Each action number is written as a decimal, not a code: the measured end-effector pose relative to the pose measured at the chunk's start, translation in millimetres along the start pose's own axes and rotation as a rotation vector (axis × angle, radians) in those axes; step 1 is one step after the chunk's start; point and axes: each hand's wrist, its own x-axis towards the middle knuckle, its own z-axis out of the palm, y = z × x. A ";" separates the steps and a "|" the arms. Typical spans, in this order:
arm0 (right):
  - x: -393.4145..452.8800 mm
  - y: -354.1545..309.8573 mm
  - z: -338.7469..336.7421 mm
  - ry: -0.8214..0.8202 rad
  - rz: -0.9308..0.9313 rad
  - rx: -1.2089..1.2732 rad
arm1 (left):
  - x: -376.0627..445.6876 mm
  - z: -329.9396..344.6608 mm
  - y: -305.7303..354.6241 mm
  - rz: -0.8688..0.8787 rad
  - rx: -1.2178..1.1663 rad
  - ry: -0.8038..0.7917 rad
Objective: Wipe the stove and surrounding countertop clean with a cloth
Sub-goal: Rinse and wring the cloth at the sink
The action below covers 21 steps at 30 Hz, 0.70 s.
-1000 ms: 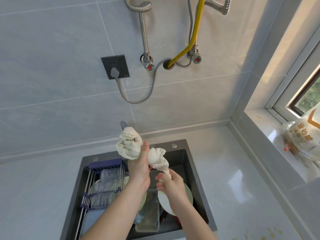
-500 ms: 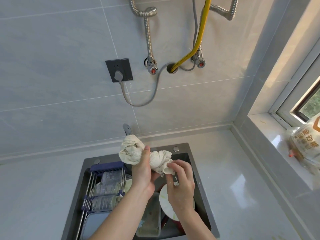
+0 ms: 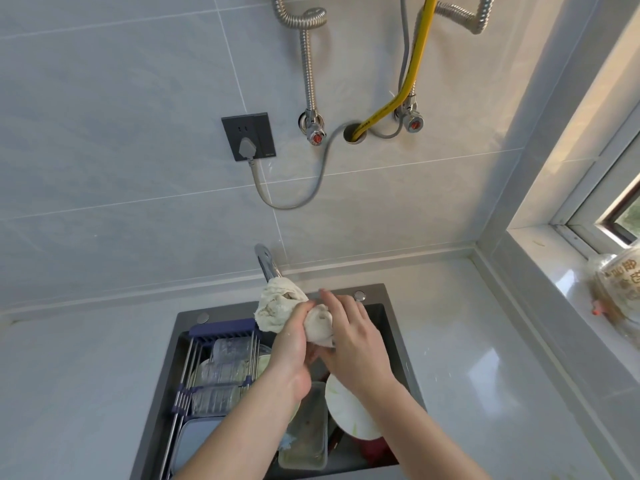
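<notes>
Head view — I see my left hand (image 3: 292, 344) clenched round the twisted cloth (image 3: 287, 308), my right hand (image 3: 349, 336) gripping its lower end, both held over the dark sink (image 3: 398, 344) — dishes below, faucet (image 3: 265, 261) just behind.

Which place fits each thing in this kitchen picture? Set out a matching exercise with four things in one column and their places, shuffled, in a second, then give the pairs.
Things
1. cloth
2. plug
3. white plate
4. yellow hose

Places
A. pushed into the dark wall socket
B. running down into a hole in the tiled wall
C. wrung between the left hand and the right hand
D. lying in the sink under the right wrist

Pairs: 1-C, 2-A, 3-D, 4-B
</notes>
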 end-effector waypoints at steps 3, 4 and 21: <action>17.0 -5.0 0.4 -0.018 0.099 -0.087 | 2.0 2.6 -0.7 0.012 0.045 0.064; 18.9 -7.9 1.1 -0.033 0.131 -0.090 | 3.0 2.4 0.4 0.017 0.047 0.089; 1.4 -4.7 4.9 -0.219 0.228 0.093 | 12.5 -22.8 13.2 -0.067 -0.107 -0.088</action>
